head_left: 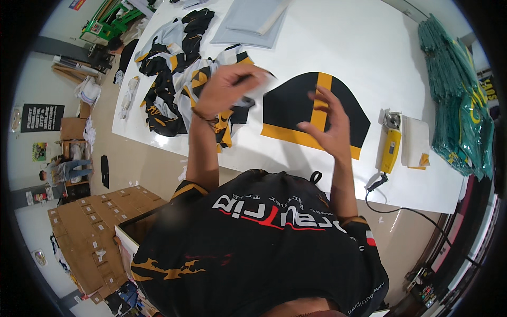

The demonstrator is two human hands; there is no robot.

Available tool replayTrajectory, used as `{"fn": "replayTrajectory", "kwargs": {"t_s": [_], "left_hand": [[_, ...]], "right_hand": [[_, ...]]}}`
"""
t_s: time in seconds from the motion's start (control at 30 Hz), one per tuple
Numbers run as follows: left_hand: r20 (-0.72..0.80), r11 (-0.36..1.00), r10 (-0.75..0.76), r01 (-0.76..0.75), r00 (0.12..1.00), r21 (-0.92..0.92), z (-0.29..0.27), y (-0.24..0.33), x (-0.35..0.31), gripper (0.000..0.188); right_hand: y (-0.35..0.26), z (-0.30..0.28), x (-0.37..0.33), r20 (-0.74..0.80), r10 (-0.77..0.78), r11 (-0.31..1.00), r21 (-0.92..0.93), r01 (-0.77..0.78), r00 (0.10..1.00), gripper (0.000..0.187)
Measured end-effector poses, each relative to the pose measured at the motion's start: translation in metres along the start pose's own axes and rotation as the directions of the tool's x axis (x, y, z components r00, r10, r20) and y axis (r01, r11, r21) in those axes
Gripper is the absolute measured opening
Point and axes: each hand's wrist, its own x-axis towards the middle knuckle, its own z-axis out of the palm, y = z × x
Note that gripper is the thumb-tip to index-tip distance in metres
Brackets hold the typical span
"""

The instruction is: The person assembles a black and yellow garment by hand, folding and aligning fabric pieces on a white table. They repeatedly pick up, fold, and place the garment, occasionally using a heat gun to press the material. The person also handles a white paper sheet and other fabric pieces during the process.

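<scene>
A black sleeve-shaped fabric panel (288, 105) lies flat on the white table, with a yellow stripe down its middle and a yellow band along its near edge. Over its right half is my right hand (332, 127), thumb and fingers spread, holding nothing. My left hand (227, 90) is raised to the left of the panel, near a heap of cut fabric pieces (163, 95) in black, white and yellow. Motion smears its fingers, and a small dark-and-white edge shows at their tips; whether they grip it is unclear.
Right of the panel lies a yellow electric cloth cutter (391, 145), its black cord (406, 208) running off the table's near edge. Beside it are pale fabric pieces (416, 140). Green bagged garments (454, 105) line the right end. Grey sheets (248, 24) lie at the back; cardboard boxes (100, 222) stand left.
</scene>
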Motion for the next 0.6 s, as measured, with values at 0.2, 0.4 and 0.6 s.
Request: {"fn": "replayTrajectory", "kwargs": {"t_s": [0.2, 0.4, 0.6], "left_hand": [[0.367, 0.962, 0.170, -0.234, 0.914, 0.138, 0.042, 0.023, 0.024, 0.026], [0.069, 0.764, 0.083, -0.108, 0.994, 0.636, 0.016, -0.012, 0.026, 0.037], [-0.235, 0.791, 0.351, -0.153, 0.906, 0.593, 0.007, -0.017, 0.013, 0.043]], "right_hand": [[0.016, 0.010, 0.012, 0.187, -0.009, 0.998, -0.065, 0.022, 0.982, 0.034], [0.019, -0.035, 0.018, -0.077, 0.073, 0.995, -0.059, -0.077, 0.994, 0.028], [-0.007, -0.072, 0.026, -0.295, -0.115, 0.992, -0.086, 0.094, 0.949, 0.030]]}}
